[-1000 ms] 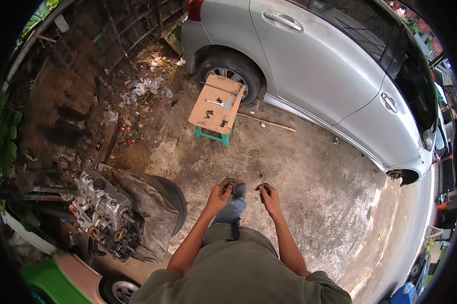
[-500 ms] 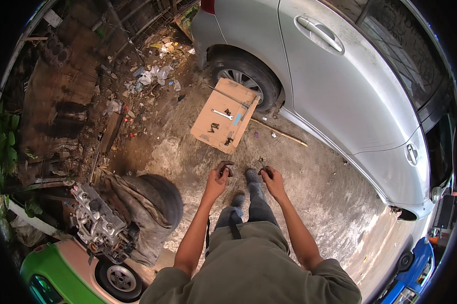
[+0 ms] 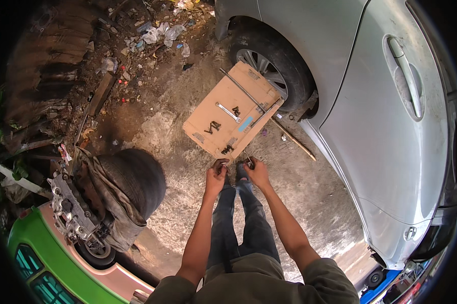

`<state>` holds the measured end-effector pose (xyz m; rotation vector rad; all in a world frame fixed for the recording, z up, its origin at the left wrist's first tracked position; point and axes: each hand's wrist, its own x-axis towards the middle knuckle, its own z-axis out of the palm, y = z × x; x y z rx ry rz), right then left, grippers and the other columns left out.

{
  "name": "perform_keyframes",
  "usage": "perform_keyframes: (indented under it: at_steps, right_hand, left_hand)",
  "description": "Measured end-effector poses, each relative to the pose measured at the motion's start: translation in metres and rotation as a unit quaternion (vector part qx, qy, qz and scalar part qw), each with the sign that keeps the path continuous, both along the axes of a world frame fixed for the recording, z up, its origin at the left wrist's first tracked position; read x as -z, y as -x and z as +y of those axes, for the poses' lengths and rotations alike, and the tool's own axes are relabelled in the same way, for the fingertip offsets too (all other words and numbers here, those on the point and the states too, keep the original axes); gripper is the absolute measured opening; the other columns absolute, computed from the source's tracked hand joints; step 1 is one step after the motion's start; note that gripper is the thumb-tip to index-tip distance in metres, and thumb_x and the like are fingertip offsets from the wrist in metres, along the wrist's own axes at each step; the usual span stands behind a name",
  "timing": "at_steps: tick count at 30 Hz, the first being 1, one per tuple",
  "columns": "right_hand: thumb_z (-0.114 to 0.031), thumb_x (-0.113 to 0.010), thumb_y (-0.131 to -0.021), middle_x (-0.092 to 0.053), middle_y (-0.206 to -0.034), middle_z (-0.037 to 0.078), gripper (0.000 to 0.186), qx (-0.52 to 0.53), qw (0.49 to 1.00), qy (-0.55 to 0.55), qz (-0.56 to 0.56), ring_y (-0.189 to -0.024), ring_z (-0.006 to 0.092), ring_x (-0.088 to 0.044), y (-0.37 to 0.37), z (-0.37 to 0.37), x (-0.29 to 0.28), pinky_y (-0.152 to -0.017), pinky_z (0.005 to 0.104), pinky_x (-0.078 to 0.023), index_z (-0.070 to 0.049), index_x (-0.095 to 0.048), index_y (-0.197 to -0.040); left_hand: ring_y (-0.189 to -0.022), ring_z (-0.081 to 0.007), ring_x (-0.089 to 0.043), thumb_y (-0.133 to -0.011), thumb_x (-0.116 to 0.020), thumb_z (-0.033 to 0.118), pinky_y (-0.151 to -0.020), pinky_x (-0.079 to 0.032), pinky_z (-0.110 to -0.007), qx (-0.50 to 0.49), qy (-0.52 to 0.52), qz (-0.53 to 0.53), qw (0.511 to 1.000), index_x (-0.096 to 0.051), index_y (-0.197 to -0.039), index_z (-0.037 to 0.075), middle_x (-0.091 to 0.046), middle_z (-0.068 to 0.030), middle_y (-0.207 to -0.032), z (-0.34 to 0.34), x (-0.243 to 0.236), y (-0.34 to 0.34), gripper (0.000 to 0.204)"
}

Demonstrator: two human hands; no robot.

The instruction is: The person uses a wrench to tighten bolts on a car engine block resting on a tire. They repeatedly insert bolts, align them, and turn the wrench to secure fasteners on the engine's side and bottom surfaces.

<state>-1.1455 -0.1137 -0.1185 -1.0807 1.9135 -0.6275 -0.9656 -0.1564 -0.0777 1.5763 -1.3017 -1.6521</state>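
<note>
My left hand [image 3: 216,176] is closed, its fingers curled around something small that I cannot make out. Close beside it, my right hand [image 3: 257,172] pinches a slim metal tool [image 3: 249,161] whose tip points away from me. Both hands are just short of the near edge of a flat cardboard box [image 3: 200,119]. On the cardboard lie a combination wrench [image 3: 227,112] and a long thin metal bar [image 3: 240,88]. Dark marks and a blue strip [image 3: 245,124] show on its top.
A silver car [image 3: 380,126] stands to the right, its wheel [image 3: 269,58] beside the box. A wooden stick [image 3: 294,139] lies on the concrete. At left are an engine part [image 3: 76,210], a cloth-draped tyre [image 3: 132,177] and a green vehicle [image 3: 48,258]. Litter [image 3: 162,34] covers the far ground.
My view has shifted forward, so the box and car appear larger and nearer. My hands have come closer together and now reach the box's near edge. The right hand still holds its tool.
</note>
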Motion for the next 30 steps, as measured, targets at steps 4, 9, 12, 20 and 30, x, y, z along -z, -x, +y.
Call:
perform_keyframes:
  at_steps: [4,9,12,20,30]
  right_hand:
    - [-0.020,-0.066,-0.084,-0.059,-0.064,0.011,0.023,0.019,0.998,0.043,-0.036,-0.054,0.0251,-0.053,-0.005,-0.033,0.057,-0.055,0.0379,-0.042,-0.001,-0.064,-0.097]
    - [-0.019,-0.065,-0.084,-0.055,-0.060,0.014,0.021,0.020,0.994,-0.070,-0.085,-0.054,0.0272,-0.054,-0.006,-0.054,0.089,-0.057,0.0410,-0.043,-0.005,-0.064,-0.100]
    - [-0.017,-0.064,-0.085,-0.056,-0.061,0.014,0.019,0.033,0.994,-0.051,-0.088,-0.054,0.0254,-0.054,-0.007,-0.058,0.094,-0.057,0.0397,-0.044,-0.005,-0.064,-0.099]
    - [-0.015,-0.062,-0.086,-0.058,-0.065,0.015,0.016,0.047,0.991,-0.031,-0.120,-0.055,0.0242,-0.054,0.003,-0.056,0.089,-0.057,0.0378,-0.044,-0.005,-0.063,-0.099]
    - [-0.015,-0.062,-0.087,-0.059,-0.062,0.013,0.015,0.027,0.991,-0.061,-0.112,-0.055,0.0226,-0.056,0.021,-0.062,0.074,-0.056,0.0358,-0.044,-0.006,-0.065,-0.097]
  left_hand:
    - [-0.079,-0.0238,-0.063,-0.092,-0.051,0.001,-0.068,-0.051,-0.036,0.012,0.054,-0.143,0.988,-0.063,-0.111,0.004,-0.065,-0.0132,-0.090,-0.027,0.063,0.014,0.022]
    - [-0.093,-0.0336,-0.056,-0.082,-0.059,-0.004,-0.078,-0.048,-0.043,0.082,0.229,-0.216,0.946,-0.067,-0.108,0.007,-0.060,-0.0136,-0.099,-0.057,0.118,0.014,0.029]
    - [-0.091,-0.0327,-0.055,-0.078,-0.064,-0.002,-0.082,-0.047,-0.042,0.126,0.234,-0.230,0.936,-0.071,-0.101,0.008,-0.060,-0.0129,-0.094,-0.067,0.131,0.016,0.026]
    - [-0.094,-0.0328,-0.053,-0.076,-0.063,-0.006,-0.081,-0.046,-0.042,0.193,0.239,-0.260,0.916,-0.070,-0.096,0.002,-0.058,-0.0132,-0.095,-0.075,0.135,0.016,0.022]
    - [-0.106,-0.0343,-0.051,-0.079,-0.060,-0.006,-0.089,-0.046,-0.043,0.291,0.227,-0.294,0.882,-0.063,-0.104,0.001,-0.056,-0.0152,-0.107,-0.083,0.131,0.010,0.026]
